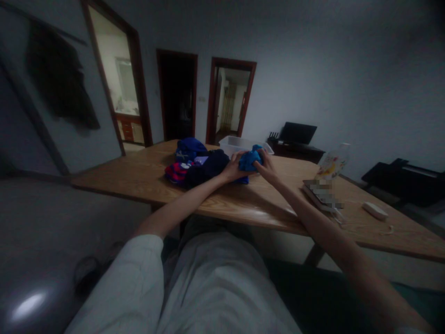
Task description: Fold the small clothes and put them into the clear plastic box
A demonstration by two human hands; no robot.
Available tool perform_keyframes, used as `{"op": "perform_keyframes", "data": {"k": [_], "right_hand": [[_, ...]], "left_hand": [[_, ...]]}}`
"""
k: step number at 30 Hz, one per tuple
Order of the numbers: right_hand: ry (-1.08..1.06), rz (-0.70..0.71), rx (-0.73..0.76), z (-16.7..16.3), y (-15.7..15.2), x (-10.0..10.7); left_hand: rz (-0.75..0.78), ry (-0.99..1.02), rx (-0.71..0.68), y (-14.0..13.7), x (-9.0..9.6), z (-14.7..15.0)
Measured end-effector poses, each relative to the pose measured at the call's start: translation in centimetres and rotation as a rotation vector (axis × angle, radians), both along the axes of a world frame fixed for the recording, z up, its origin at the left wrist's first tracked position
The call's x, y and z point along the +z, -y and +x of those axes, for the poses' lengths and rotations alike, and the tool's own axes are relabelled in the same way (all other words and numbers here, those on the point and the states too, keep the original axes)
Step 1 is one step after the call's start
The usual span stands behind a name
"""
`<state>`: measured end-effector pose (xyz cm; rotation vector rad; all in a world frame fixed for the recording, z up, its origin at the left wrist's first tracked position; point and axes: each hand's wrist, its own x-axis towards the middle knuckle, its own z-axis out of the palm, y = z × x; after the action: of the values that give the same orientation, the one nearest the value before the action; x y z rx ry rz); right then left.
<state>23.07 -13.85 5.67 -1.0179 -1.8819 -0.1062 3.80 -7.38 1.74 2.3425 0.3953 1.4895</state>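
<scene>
Between my two hands is a bunched-up bright blue cloth (249, 161), held above the wooden table (278, 206). My left hand (233, 169) grips it from the left, and my right hand (267, 164) has its fingers closed on the right side. Just left of my hands lies a pile of fabric items: a dark navy cloth (212, 166), a red and purple striped piece (175, 172) and a blue item (190, 149) behind them. A clear plastic bin (231, 144) stands behind the blue cloth, partly hidden by it and my hands.
Toward the right of the table are a clear bottle with a floral pattern (333, 162), a flat book-like item (318, 195), partly blurred out, and a white oblong case (374, 210). A monitor (298, 133) stands on a dark cabinet beyond the table.
</scene>
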Motion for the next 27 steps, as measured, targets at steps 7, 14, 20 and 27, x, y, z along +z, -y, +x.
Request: {"op": "perform_keyframes", "data": {"k": [7, 14, 20, 27], "right_hand": [[-0.017, -0.006, 0.168, -1.0, 0.6, 0.2], [0.039, 0.029, 0.102, -1.2, 0.0, -0.3], [-0.184, -0.145, 0.053, -0.2, -1.3, -1.3], [-0.186, -0.3, 0.254, -0.1, -0.3, -0.4]], "left_hand": [[-0.147, -0.154, 0.019, 1.0, -0.2, -0.1], [-0.149, -0.099, 0.03, 1.2, -0.5, 0.1], [-0.012, -0.171, 0.055, 1.9, -0.3, -0.4], [-0.156, -0.045, 0.091, 1.3, 0.2, -0.1]]}}
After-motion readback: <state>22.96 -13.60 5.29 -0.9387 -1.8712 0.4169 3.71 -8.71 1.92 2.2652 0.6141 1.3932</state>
